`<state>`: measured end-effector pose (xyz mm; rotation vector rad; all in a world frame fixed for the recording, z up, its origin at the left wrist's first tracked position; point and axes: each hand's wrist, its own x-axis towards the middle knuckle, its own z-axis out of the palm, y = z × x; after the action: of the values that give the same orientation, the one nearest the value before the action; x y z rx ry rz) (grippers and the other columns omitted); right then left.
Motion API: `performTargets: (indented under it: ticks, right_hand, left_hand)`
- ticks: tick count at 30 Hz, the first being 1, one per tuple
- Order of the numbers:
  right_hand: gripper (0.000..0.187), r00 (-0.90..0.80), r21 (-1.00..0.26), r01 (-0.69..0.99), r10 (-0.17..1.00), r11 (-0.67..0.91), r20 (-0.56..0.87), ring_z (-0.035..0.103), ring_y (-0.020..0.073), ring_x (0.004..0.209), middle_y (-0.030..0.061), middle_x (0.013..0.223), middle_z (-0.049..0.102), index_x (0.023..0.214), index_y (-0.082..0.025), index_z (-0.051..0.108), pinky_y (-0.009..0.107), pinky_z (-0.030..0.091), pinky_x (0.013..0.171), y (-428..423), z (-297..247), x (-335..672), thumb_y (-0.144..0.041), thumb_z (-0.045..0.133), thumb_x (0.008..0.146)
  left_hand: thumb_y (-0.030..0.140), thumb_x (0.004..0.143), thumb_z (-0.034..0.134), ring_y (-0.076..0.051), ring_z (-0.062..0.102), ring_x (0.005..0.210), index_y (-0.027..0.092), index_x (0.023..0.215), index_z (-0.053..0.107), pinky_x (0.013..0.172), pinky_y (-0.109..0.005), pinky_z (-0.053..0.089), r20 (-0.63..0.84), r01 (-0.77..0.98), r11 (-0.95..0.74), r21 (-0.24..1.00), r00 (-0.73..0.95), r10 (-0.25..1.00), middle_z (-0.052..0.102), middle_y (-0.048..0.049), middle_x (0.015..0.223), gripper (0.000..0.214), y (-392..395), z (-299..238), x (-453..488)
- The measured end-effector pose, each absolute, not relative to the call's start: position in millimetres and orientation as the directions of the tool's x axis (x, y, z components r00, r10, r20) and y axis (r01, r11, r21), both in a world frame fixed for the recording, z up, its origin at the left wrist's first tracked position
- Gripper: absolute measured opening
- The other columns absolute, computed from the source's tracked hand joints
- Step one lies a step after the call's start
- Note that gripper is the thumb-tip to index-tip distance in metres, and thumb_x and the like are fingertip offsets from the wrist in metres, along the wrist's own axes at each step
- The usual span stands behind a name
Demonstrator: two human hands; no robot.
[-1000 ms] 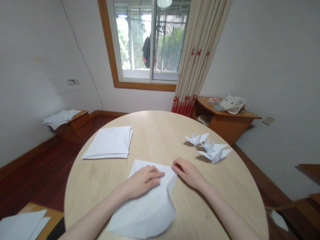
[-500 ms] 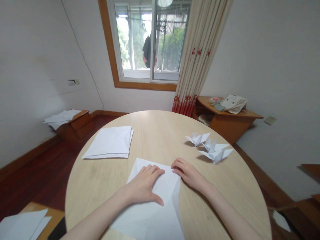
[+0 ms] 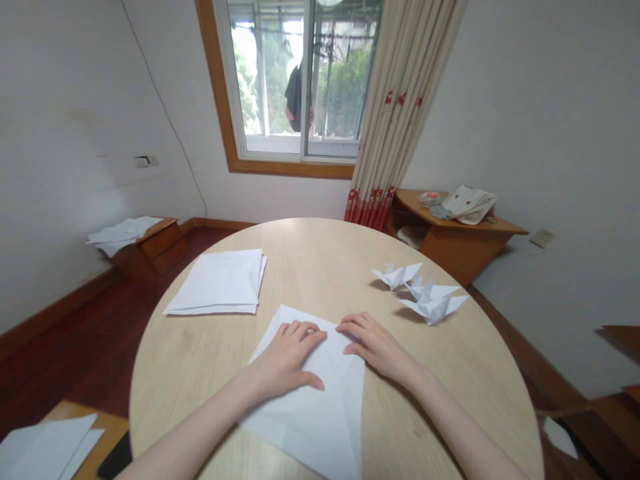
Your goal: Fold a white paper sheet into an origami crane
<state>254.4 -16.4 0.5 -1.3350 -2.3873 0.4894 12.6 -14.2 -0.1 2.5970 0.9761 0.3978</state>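
Note:
A white sheet of paper (image 3: 320, 420) with faint crease lines lies turned at an angle on the near part of the round table. My left hand (image 3: 293, 357) rests flat on its upper part, fingers together and thumb stretched apart. At the paper's upper right edge is my right hand (image 3: 367, 340), its fingertips on the sheet and its thumb held apart from the fingers. Several folded paper cranes (image 3: 430, 303) stand beyond my right hand. A stack of white paper squares (image 3: 215, 283) sits beyond my left hand.
The round wooden table (image 3: 310, 257) fills the middle. A corner desk (image 3: 465, 243) with a cloth bag (image 3: 470, 203) stands at the back right. Low drawers (image 3: 165, 245) topped with papers are at the left. More paper (image 3: 50, 447) lies on a wooden surface at the lower left.
The paper has turned and slid slightly away from me, its top corner now farther up. My right hand has moved a little left onto the sheet. My left hand stays on the paper.

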Motion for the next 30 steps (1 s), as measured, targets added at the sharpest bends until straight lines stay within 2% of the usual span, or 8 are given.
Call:
performTargets:
  ticks: [8, 14, 23, 30]
  right_hand:
    - [0.039, -0.522, -0.469, 0.721, 0.845, 0.510, 0.115, 0.039, 0.0237, 0.126, 0.0069, 0.138, 0.050, 0.129, -0.025, 0.055, 0.045, 0.033, 0.107, -13.2, -9.5, 258.2, -0.022, 0.055, 0.090]
    - [0.045, -0.549, -0.466, 0.709, 0.829, 0.528, 0.105, 0.037, 0.0242, 0.132, 0.0057, 0.145, 0.045, 0.136, -0.028, 0.050, 0.047, 0.031, 0.109, -13.2, -10.0, 258.1, -0.020, 0.052, 0.091]
    - [0.037, -0.517, -0.452, 0.731, 0.847, 0.512, 0.122, 0.042, 0.0272, 0.132, 0.0097, 0.136, 0.054, 0.123, -0.020, 0.063, 0.048, 0.034, 0.108, -14.3, -6.4, 256.6, -0.029, 0.061, 0.087]
    - [0.026, -0.504, -0.431, 0.737, 0.849, 0.520, 0.161, 0.046, 0.0272, 0.130, 0.0090, 0.127, 0.061, 0.108, -0.020, 0.071, 0.047, 0.038, 0.104, -17.2, -1.5, 253.9, -0.029, 0.054, 0.091]
  left_hand:
    - [0.046, 0.076, 0.073, -0.029, 0.045, 0.118, 0.022, 0.132, 0.045, 0.096, -0.044, 0.033, 0.149, 0.619, -0.714, 0.327, 0.712, 0.686, 0.051, -0.0109, 0.131, 0.067, -12.1, 1.7, 11.8]
    - [0.041, 0.085, 0.066, -0.028, 0.046, 0.118, 0.026, 0.129, 0.046, 0.094, -0.043, 0.033, 0.202, 0.660, -0.704, 0.262, 0.676, 0.708, 0.053, -0.0082, 0.129, 0.050, -8.9, -2.4, 9.8]
    - [0.038, 0.089, 0.061, -0.026, 0.050, 0.113, 0.026, 0.122, 0.053, 0.090, -0.040, 0.036, 0.212, 0.694, -0.683, 0.230, 0.649, 0.731, 0.057, -0.0057, 0.125, 0.036, -5.6, -6.4, 8.2]
    - [0.035, 0.090, 0.061, -0.026, 0.052, 0.109, 0.024, 0.116, 0.058, 0.088, -0.040, 0.037, 0.203, 0.742, -0.643, 0.189, 0.611, 0.765, 0.059, -0.0046, 0.122, 0.028, -4.6, -6.8, 7.9]
